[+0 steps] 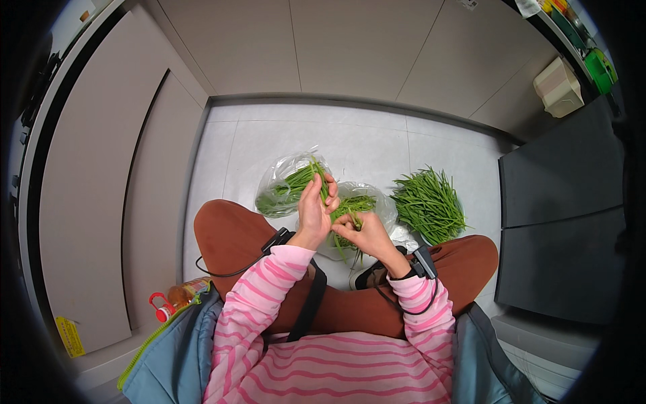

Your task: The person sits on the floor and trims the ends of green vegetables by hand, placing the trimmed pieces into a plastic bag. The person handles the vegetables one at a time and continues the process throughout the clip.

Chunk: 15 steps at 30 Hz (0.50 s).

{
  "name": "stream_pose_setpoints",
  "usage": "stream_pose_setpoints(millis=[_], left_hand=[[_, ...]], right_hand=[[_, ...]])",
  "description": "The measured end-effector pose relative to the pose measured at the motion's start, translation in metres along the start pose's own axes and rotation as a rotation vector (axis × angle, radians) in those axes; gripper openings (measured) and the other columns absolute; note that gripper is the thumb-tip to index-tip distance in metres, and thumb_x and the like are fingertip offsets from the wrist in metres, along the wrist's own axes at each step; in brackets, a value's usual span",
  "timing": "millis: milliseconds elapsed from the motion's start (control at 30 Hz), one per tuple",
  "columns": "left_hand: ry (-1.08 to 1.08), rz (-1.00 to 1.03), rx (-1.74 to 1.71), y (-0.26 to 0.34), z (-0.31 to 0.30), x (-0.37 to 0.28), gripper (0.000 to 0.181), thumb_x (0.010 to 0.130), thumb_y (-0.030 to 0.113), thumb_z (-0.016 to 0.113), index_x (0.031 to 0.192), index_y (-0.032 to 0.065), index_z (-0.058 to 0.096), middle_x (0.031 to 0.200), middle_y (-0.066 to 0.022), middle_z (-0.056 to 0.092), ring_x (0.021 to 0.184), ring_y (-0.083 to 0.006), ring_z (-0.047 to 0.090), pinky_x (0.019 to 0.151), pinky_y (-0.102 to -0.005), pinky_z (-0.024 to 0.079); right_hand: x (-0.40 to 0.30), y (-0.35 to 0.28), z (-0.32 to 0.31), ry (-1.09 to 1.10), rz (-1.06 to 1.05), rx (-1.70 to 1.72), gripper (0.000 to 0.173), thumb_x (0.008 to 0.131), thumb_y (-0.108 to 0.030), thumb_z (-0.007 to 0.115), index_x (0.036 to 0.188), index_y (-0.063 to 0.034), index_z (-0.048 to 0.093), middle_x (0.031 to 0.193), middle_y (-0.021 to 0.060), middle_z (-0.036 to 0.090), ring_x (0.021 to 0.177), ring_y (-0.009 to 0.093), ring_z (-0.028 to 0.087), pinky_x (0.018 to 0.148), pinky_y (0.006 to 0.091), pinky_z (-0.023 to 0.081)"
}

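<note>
My left hand (316, 212) is closed around a small bunch of garlic chives (317, 169), their ends sticking out past the fingers. Close by on its right, my right hand (367, 233) pinches a few short chive pieces (356, 221) between thumb and fingers. Behind the left hand, a clear plastic bag (270, 174) holds more long chives (290, 187). A second clear bag (386, 202), partly hidden by my hands, contains loose, messy chive scraps (358, 203). On the right lies a large heap of chives (429, 204); what supports it is mostly covered.
Grey floor tiles (323, 126) end at cabinet fronts (353, 50) ahead and a cabinet door (96, 177) on the left. A dark cabinet (560, 202) stands at right, with a cream bin (558, 88) beyond. Near my left knee is a red-capped bottle (179, 298).
</note>
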<state>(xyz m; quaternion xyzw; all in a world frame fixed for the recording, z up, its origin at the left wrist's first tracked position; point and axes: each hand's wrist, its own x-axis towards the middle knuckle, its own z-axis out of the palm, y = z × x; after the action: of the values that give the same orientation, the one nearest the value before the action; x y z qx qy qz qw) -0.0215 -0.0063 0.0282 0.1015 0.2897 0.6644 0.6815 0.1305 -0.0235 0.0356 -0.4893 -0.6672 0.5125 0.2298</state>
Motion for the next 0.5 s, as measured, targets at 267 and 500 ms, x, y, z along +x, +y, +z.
stream_pose_setpoints(millis=[267,500], left_hand=[[0.033,-0.072,-0.163,-0.004,-0.012,0.006,0.024,0.104,0.029,0.044,0.102,0.0066,0.051,0.077,-0.0006,0.043,0.061,-0.0075,0.036,0.048,-0.0202,0.027],[0.084,-0.035,-0.494,0.022,-0.03,0.027,0.021,0.105,0.026,0.043,0.099,0.0061,0.05,0.077,-0.0013,0.041,0.062,-0.0095,0.035,0.047,-0.0212,0.027]], right_hand=[[-0.002,-0.004,0.003,0.128,-0.212,0.0,0.012,0.078,-0.012,0.072,0.081,-0.001,0.068,0.061,0.0047,0.058,0.055,0.01,0.054,0.054,0.028,0.045],[-0.009,-0.01,-0.013,0.219,-0.27,0.003,0.007,0.077,-0.005,0.07,0.082,-0.0004,0.068,0.063,0.0068,0.061,0.057,0.012,0.059,0.055,0.0269,0.047]])
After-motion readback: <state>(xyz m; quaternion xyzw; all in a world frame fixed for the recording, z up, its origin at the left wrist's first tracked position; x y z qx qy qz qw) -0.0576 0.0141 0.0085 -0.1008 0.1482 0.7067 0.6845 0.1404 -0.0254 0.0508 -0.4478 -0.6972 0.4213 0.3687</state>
